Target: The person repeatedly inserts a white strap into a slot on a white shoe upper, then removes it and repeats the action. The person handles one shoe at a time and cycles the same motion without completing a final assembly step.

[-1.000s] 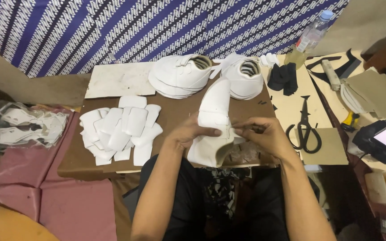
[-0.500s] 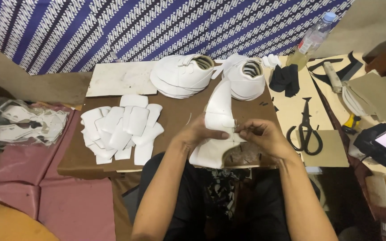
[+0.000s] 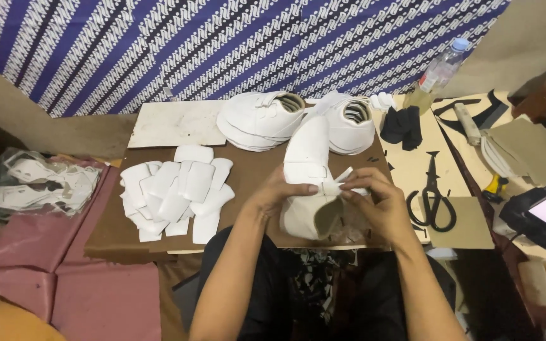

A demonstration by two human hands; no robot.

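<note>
Behind the brown work board (image 3: 248, 183), blue patterned cloth (image 3: 222, 44) hangs. At the board's near edge, the left hand (image 3: 279, 196) grips a white shoe upper (image 3: 308, 170); the right hand (image 3: 374, 202) pinches its white strap (image 3: 342, 183). Black scissors (image 3: 432, 196) lie right of the board.

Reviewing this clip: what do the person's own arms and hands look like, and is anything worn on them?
Both forearms are bare up to the frame's lower edge: no sleeves show. The left hand and right hand wear no gloves, and no rings, watch or bracelets can be seen. Fingers are uncovered, nails short and plain as far as the view shows. No markings are visible.
</note>
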